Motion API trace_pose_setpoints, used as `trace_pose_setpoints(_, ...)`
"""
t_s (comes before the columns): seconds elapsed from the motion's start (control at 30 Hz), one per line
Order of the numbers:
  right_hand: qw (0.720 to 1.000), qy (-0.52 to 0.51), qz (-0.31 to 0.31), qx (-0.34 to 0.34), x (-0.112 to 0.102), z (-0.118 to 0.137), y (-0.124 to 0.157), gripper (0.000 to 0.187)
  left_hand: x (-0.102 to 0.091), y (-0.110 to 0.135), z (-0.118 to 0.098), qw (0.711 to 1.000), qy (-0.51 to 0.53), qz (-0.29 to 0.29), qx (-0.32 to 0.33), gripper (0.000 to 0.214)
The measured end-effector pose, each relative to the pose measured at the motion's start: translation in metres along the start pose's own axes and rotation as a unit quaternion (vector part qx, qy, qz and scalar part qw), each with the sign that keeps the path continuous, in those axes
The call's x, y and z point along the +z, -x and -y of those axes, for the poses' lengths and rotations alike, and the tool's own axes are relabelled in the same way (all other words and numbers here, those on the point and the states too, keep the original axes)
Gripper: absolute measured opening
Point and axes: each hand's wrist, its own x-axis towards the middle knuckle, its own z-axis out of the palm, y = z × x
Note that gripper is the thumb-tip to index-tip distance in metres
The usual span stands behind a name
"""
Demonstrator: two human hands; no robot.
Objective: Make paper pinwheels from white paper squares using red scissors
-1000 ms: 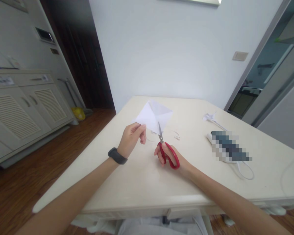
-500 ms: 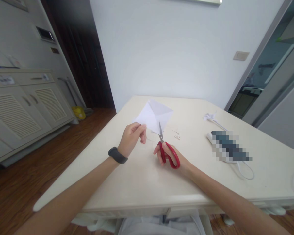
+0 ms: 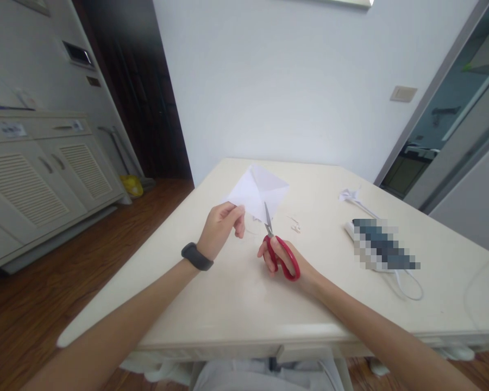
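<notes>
A sheet of white paper with a crease down its middle is pinched at its near left edge by my left hand, which wears a dark wristband. My right hand grips red-handled scissors. The blades point away from me, slightly apart, at the paper's near corner, one of them showing over the sheet. Several small paper scraps lie on the table just right of the blades.
The cream table stands against a pale wall. On its right are a white folded paper flower on a stem and a pixelated device with a white cable. A louvred cabinet stands at far left.
The view has shifted very slightly. Both hands, the paper and the scissors keep nearly the same positions, with the scissors still at the near corner.
</notes>
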Motion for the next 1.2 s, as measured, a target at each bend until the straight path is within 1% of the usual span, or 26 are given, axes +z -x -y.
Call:
trace_pose_setpoints(0.33,1.0,0.002,0.018,0.003,0.0012,0.0034,0.0017,0.055,0.0,-0.0009,-0.0002,1.0,-0.004,0.005,-0.009,0.031)
trace_pose_setpoints(0.7,1.0,0.014,0.007,0.002,-0.0002,0.0012,0.0005,0.055,-0.0003,-0.0006,-0.0006,1.0,0.0,0.005,-0.004,0.031)
trace_pose_setpoints(0.97,1.0,0.004,0.011,0.0,0.0012,0.0045,0.0012,0.053,-0.0001,-0.0006,-0.0002,1.0,0.006,0.007,-0.005,0.031)
trace_pose_setpoints(1.2,1.0,0.004,0.006,0.005,0.0001,0.0019,0.0007,0.052,-0.0003,-0.0003,0.0019,1.0,0.016,0.008,0.0,0.032)
